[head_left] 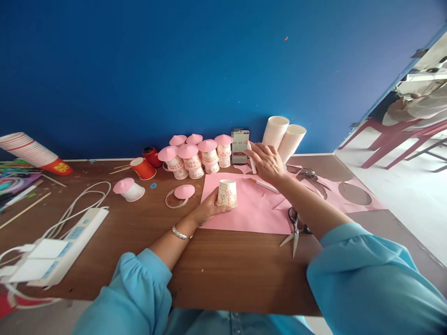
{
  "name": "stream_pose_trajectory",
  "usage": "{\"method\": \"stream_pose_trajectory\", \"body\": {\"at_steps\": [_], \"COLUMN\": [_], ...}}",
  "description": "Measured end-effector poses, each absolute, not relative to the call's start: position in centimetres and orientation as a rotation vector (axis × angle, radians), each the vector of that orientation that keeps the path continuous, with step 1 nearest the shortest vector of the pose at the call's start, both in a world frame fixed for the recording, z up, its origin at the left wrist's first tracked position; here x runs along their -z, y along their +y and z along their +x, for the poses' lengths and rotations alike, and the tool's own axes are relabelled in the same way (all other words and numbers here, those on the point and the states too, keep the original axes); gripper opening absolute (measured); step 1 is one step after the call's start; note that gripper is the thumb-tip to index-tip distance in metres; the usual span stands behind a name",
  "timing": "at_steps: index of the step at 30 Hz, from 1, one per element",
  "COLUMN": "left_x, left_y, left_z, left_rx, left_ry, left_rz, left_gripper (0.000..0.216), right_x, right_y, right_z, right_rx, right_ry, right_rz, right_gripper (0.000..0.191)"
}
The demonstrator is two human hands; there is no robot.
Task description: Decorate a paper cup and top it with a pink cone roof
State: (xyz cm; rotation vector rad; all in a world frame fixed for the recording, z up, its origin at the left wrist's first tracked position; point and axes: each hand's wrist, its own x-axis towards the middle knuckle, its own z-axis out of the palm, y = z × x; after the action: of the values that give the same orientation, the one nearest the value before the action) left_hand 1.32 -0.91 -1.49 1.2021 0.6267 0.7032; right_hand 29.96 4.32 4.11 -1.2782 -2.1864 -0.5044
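My left hand [208,208] grips a small paper cup [227,193] with orange flower print, standing upside down on a pink paper sheet [251,207]. My right hand [267,161] is closed round a white stick-shaped object [251,158], perhaps a glue stick or marker, held above the sheet near a phone [240,145]. An orange-tipped pen [263,185] lies on the pink sheet below my right hand. Scissors [295,228] lie at the sheet's right edge, partly under my right forearm.
Several upside-down cups with pink paper tops [197,156] cluster at the back. Two stacks of plain cups [283,135] lean by the wall. A power strip [59,246] with cables lies left. Cut pink paper [349,193] lies right; a red cup [143,168] on its side.
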Motion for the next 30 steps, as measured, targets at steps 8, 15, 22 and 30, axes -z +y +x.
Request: {"method": "stream_pose_trajectory", "body": {"at_steps": [8,15,22,30], "left_x": [1.6,1.3,1.3,1.2], "left_y": [-0.8,-1.0,-1.1,-1.3], "left_z": [1.3,1.4,1.5,1.3], "left_rx": [-0.709,-0.741,-0.797,-0.767], "left_ry": [0.631,0.642,0.63,0.568], "left_rz": [1.221,1.23,1.208,1.227], "left_gripper": [0.074,0.072,0.074,0.075], "right_x": [-1.7,-0.1,0.6,2.2], "right_y": [-2.2,-5.8,-7.3,-7.4], "right_z": [24.9,22.9,22.2,22.0], "right_rx": [0.03,-0.262,-0.407,-0.47], "right_ry": [-1.847,-1.838,-1.844,-1.806], "right_rz": [-1.11,-1.14,-1.103,-1.056], "right_gripper": [0.04,0.051,0.062,0.065]}}
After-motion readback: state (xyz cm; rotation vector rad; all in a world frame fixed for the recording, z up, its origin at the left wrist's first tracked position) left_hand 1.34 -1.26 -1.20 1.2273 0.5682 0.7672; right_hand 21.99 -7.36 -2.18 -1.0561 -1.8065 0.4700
